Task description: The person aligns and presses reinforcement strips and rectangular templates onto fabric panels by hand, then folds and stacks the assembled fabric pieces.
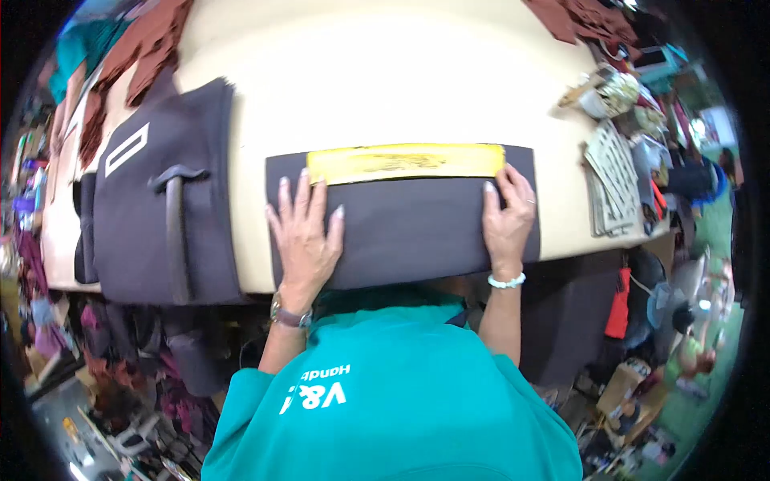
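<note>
A dark grey fabric panel point(409, 232) lies flat on the table before me. Along its far edge rests a long yellow strip point(405, 163) with dark marks on its surface. My left hand point(305, 236) lies on the panel with its fingers spread, the fingertips at the strip's near left edge. My right hand point(509, 220) rests on the panel's right side, fingers extended and thumb apart, fingertips touching the strip's right end. Neither hand appears to grasp anything. To the left, a hammer point(176, 232) lies on a stack of dark fabric pieces point(128, 224).
The pale table point(385, 72) stretches away from me. At its right are pale slotted boards point(613, 176) and a white container point(601, 100). Reddish-brown fabric point(132, 68) lies at far left. Another person's teal sleeve point(88, 48) shows there.
</note>
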A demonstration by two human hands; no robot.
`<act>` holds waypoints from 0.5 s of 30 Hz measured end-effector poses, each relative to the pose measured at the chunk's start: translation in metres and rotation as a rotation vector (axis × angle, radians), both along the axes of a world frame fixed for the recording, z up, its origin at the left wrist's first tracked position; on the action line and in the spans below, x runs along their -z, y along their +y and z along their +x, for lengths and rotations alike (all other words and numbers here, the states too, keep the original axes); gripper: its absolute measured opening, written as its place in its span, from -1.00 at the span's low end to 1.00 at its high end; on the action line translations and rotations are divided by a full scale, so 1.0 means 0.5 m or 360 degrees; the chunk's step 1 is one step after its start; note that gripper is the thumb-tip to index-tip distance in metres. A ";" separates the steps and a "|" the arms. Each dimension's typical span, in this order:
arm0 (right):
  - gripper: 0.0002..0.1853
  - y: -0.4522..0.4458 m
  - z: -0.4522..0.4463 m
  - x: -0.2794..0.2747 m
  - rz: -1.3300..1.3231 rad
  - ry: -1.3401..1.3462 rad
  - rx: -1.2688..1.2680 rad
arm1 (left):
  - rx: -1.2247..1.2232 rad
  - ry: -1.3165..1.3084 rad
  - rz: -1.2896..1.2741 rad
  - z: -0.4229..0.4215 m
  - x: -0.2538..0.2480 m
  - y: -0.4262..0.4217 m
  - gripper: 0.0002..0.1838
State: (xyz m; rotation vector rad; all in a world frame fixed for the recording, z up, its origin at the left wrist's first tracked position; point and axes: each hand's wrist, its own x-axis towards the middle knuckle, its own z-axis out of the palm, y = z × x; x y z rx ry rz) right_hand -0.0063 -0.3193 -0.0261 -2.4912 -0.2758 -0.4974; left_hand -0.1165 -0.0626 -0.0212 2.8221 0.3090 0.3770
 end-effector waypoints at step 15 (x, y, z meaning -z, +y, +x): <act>-0.73 -0.002 0.029 -0.066 -0.0543 0.0140 -0.0181 | 0.0373 0.0193 0.0633 0.053 -0.045 -0.009 -0.48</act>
